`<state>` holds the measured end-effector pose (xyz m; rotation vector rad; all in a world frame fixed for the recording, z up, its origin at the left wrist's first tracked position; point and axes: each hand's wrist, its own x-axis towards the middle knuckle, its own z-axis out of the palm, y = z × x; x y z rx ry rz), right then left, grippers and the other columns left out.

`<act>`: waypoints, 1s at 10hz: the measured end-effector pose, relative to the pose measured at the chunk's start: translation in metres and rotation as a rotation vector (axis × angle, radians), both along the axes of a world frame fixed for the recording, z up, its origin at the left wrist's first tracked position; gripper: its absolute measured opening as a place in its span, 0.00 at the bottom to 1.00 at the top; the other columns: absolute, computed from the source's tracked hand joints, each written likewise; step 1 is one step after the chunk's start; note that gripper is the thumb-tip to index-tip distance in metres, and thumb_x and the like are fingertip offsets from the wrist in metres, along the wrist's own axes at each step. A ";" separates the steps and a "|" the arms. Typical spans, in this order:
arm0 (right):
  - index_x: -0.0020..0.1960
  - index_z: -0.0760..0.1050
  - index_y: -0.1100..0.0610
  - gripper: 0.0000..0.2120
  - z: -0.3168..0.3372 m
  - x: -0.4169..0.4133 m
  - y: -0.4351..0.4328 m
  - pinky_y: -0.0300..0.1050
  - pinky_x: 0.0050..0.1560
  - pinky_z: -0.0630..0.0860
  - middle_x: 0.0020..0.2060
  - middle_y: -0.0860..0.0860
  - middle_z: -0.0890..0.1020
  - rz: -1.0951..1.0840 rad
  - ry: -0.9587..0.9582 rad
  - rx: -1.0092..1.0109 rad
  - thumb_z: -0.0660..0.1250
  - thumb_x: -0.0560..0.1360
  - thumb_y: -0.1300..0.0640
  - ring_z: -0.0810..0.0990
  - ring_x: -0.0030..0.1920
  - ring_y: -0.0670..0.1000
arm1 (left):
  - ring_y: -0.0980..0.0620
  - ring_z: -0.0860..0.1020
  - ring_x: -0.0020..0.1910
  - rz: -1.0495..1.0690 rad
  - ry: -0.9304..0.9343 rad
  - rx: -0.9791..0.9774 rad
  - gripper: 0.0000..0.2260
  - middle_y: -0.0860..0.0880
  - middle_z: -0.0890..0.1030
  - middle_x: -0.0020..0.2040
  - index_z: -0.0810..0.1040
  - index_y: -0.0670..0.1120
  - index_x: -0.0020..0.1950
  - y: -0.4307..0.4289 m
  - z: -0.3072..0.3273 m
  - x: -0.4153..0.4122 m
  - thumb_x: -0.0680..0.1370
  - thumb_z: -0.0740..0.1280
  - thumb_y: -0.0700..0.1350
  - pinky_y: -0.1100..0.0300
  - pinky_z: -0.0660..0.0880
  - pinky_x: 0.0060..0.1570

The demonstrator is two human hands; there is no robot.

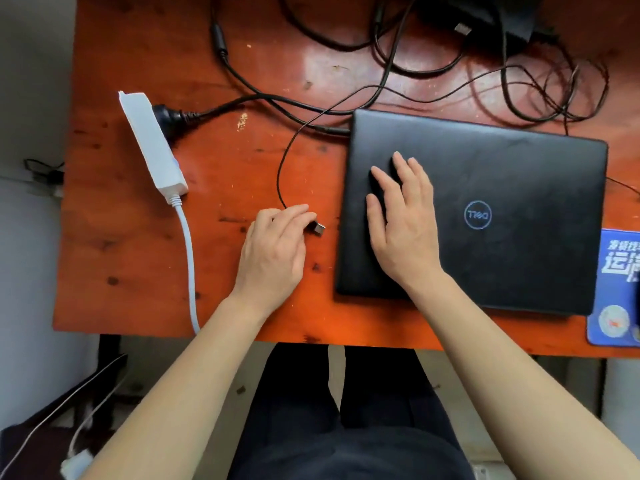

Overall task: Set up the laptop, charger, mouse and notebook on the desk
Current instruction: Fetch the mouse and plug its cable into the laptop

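Note:
A black closed laptop [502,209] lies on the orange wooden desk [138,254], right of centre. My right hand [401,220] rests flat on its lid near the left edge, fingers spread. My left hand [273,251] pinches a thin black cable just behind its USB plug [319,229], a little left of the laptop. That thin cable [282,168] loops up and runs behind the laptop. A thicker black charger cord [263,98] leads from a plug in the white power strip [152,143] toward the laptop's back left corner.
Tangled black cables [519,81] and a dark bag or adapter [485,15] lie at the far right of the desk. A blue mouse pad [613,289] sits at the right edge. The strip's white cord [188,258] hangs over the front edge.

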<state>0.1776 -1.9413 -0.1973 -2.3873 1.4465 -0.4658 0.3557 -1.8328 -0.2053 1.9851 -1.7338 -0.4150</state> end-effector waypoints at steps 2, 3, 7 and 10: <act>0.70 0.73 0.63 0.18 0.001 0.001 0.008 0.54 0.77 0.59 0.73 0.63 0.70 -0.025 0.010 -0.044 0.61 0.83 0.58 0.64 0.75 0.65 | 0.43 0.75 0.50 0.088 0.071 -0.054 0.11 0.42 0.80 0.52 0.81 0.38 0.61 -0.009 -0.002 -0.001 0.80 0.67 0.38 0.55 0.75 0.49; 0.70 0.74 0.62 0.18 0.001 0.002 0.008 0.56 0.76 0.61 0.72 0.62 0.71 -0.043 0.005 -0.075 0.61 0.82 0.57 0.65 0.74 0.64 | 0.42 0.76 0.46 0.119 0.055 -0.074 0.10 0.42 0.80 0.50 0.82 0.40 0.60 -0.017 -0.003 -0.008 0.81 0.67 0.41 0.49 0.75 0.45; 0.70 0.74 0.61 0.18 -0.009 0.002 0.009 0.52 0.77 0.60 0.72 0.60 0.71 -0.055 0.013 -0.091 0.61 0.82 0.57 0.65 0.74 0.62 | 0.43 0.75 0.43 0.133 0.002 -0.081 0.09 0.44 0.80 0.49 0.83 0.44 0.59 -0.030 -0.012 -0.015 0.81 0.66 0.42 0.48 0.70 0.40; 0.69 0.74 0.62 0.18 -0.010 0.001 0.009 0.50 0.77 0.58 0.72 0.61 0.71 -0.056 0.016 -0.097 0.61 0.82 0.57 0.65 0.74 0.63 | 0.42 0.73 0.45 -0.017 0.061 -0.100 0.08 0.43 0.79 0.50 0.82 0.40 0.57 -0.027 -0.016 -0.005 0.81 0.66 0.38 0.47 0.71 0.43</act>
